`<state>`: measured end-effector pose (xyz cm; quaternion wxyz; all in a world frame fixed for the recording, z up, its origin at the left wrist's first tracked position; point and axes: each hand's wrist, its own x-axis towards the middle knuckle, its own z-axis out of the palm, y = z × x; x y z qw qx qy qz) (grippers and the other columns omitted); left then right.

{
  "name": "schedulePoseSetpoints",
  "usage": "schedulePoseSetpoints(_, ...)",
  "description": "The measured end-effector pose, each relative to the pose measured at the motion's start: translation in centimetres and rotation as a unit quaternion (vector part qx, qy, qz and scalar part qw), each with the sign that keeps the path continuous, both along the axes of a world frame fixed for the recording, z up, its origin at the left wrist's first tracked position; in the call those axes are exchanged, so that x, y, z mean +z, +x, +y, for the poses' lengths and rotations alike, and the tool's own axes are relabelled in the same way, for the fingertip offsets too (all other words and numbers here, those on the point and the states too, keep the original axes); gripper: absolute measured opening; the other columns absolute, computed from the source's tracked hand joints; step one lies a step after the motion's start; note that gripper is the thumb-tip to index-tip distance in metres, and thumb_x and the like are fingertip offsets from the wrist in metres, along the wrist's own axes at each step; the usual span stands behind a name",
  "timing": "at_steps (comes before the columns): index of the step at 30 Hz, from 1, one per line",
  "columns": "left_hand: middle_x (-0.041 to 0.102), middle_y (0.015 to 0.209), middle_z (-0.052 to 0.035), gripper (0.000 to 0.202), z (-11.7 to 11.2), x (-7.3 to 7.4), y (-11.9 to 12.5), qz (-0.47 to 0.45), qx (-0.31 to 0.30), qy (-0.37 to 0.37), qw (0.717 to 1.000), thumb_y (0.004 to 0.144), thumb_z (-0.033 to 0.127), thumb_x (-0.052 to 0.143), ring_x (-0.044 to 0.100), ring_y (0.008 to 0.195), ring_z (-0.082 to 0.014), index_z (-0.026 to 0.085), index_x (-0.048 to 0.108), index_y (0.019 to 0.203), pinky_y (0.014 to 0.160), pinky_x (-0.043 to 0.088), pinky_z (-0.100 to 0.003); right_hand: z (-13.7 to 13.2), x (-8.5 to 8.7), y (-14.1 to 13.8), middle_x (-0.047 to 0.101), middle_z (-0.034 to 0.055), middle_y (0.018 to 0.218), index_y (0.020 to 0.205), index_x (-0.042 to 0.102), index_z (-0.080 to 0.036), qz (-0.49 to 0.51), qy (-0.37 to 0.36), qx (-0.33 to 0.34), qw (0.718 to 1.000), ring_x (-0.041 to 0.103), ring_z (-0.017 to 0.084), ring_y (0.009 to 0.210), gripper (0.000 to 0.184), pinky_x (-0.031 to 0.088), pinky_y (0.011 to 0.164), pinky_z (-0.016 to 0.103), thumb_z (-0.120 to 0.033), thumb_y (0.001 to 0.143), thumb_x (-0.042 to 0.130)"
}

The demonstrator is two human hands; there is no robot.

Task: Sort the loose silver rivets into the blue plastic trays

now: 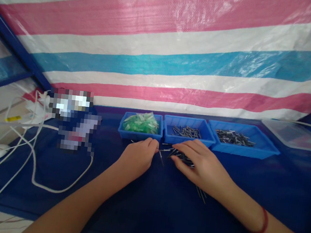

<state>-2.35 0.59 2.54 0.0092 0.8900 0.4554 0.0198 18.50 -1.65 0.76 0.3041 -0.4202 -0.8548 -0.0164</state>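
Observation:
My left hand (141, 155) is closed, its fingertips pinching a thin metal pin (165, 150) that points right. A second thin pin (161, 157) slants down just beside those fingertips. My right hand (204, 163) arches over a loose pile of dark and silver metal pins (182, 158), thumb and index finger apart. The held pin's far end reaches close to the right index fingertip; whether they touch I cannot tell. Part of the pile is hidden under the right palm, and a few long thin pins (200, 193) stick out below it.
Behind my hands stand three blue bins: one with green plastic packets (141, 123), one with silver pins (187, 131), one with darker pins (234, 138). White cables (34, 166) and a blurred object (77, 122) lie left. A clear plastic lid (296, 135) is at right.

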Motion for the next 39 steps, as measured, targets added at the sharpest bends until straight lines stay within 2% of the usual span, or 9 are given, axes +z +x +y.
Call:
schedulePoseSetpoints(3, 0.06, 0.093, -0.005, 0.02, -0.3, -0.2, 0.4, -0.053, -0.037, 0.001, 0.998, 0.097, 0.02, 0.032, 0.06, 0.082, -0.0186, 0.016, 0.051, 0.095, 0.071, 0.049, -0.028, 0.0, -0.5, -0.3, 0.067, 0.0093, 0.1, 0.108, 0.061, -0.016, 0.018, -0.037, 0.009, 0.999, 0.059, 0.023, 0.091, 0.023, 0.048, 0.08, 0.039, -0.028, 0.09, 0.052)
schedulePoseSetpoints(9, 0.062, 0.093, -0.0047, 0.02, 0.0, -1.2, 0.8, -0.208, -0.074, -0.022, 0.975, 0.097, 0.021, 0.037, 0.059, 0.088, -0.0175, 0.016, 0.056, 0.094, 0.082, 0.046, -0.029, 0.4, -1.0, -0.2, 0.068, 0.007, 0.093, 0.096, 0.065, -0.018, 0.051, -0.09, 0.019, 0.994, 0.06, 0.021, 0.087, 0.018, 0.049, 0.078, 0.037, -0.023, 0.092, 0.048)
schedulePoseSetpoints(14, 0.067, 0.09, -0.0025, 0.015, 0.0, -2.2, 1.5, -0.422, 0.01, -0.103, 0.901, 0.088, 0.027, 0.057, 0.062, 0.081, -0.0147, 0.017, 0.061, 0.098, 0.077, 0.048, -0.025, 0.4, -1.5, -0.4, 0.07, 0.0039, 0.093, 0.094, 0.067, -0.022, 0.115, -0.155, -0.022, 0.981, 0.062, 0.02, 0.084, 0.016, 0.05, 0.075, 0.035, -0.026, 0.089, 0.052)
schedulePoseSetpoints(18, 0.068, 0.088, -0.003, 0.018, -0.2, -2.5, 1.9, -0.518, 0.046, -0.193, 0.832, 0.085, 0.03, 0.06, 0.064, 0.081, -0.015, 0.016, 0.064, 0.095, 0.076, 0.049, -0.024, 0.3, -1.5, -0.6, 0.07, 0.0026, 0.092, 0.094, 0.068, -0.024, 0.168, -0.198, -0.02, 0.966, 0.063, 0.019, 0.08, 0.017, 0.05, 0.071, 0.033, -0.031, 0.089, 0.053)
schedulePoseSetpoints(24, 0.069, 0.086, -0.0025, 0.017, -0.4, -2.3, 2.0, -0.561, 0.047, -0.233, 0.793, 0.085, 0.031, 0.06, 0.063, 0.081, -0.0147, 0.015, 0.065, 0.088, 0.075, 0.048, -0.023, 0.1, -1.2, -1.0, 0.069, 0.0021, 0.082, 0.093, 0.069, -0.024, 0.209, -0.237, 0.0, 0.949, 0.062, 0.018, 0.077, 0.019, 0.049, 0.067, 0.031, -0.033, 0.088, 0.053)
schedulePoseSetpoints(28, 0.069, 0.092, -0.0027, 0.017, -0.5, -2.2, 2.0, -0.566, 0.036, -0.227, 0.792, 0.086, 0.03, 0.059, 0.063, 0.084, -0.0146, 0.016, 0.066, 0.094, 0.078, 0.048, -0.023, 0.1, -1.1, -0.9, 0.069, 0.0032, 0.086, 0.089, 0.068, -0.023, 0.21, -0.215, 0.001, 0.954, 0.061, 0.018, 0.081, 0.017, 0.048, 0.071, 0.032, -0.031, 0.088, 0.054)
schedulePoseSetpoints(33, 0.068, 0.098, -0.0037, 0.018, -0.3, -2.2, 1.8, -0.545, 0.027, -0.194, 0.815, 0.088, 0.028, 0.056, 0.062, 0.09, -0.0154, 0.017, 0.066, 0.098, 0.081, 0.047, -0.023, 0.1, -1.0, -0.5, 0.069, 0.0035, 0.087, 0.086, 0.068, -0.022, 0.24, -0.177, -0.022, 0.954, 0.063, 0.018, 0.08, 0.015, 0.049, 0.072, 0.032, -0.034, 0.085, 0.059)
schedulePoseSetpoints(36, 0.067, 0.096, -0.0037, 0.019, -0.1, -2.2, 1.7, -0.516, 0.025, -0.176, 0.838, 0.09, 0.029, 0.052, 0.062, 0.088, -0.0155, 0.016, 0.064, 0.098, 0.079, 0.047, -0.024, 0.2, -0.8, -0.3, 0.069, 0.0035, 0.086, 0.087, 0.068, -0.023, 0.245, -0.167, -0.024, 0.955, 0.063, 0.019, 0.08, 0.017, 0.049, 0.072, 0.032, -0.037, 0.085, 0.059)
schedulePoseSetpoints(39, 0.067, 0.095, -0.0047, 0.022, -0.2, -2.2, 1.6, -0.456, 0.014, -0.14, 0.879, 0.092, 0.029, 0.049, 0.061, 0.087, -0.0165, 0.016, 0.062, 0.104, 0.08, 0.047, -0.027, 0.5, -0.5, 0.4, 0.069, 0.0034, 0.087, 0.087, 0.067, -0.023, 0.243, -0.142, -0.027, 0.959, 0.062, 0.019, 0.082, 0.017, 0.048, 0.073, 0.033, -0.037, 0.087, 0.056)
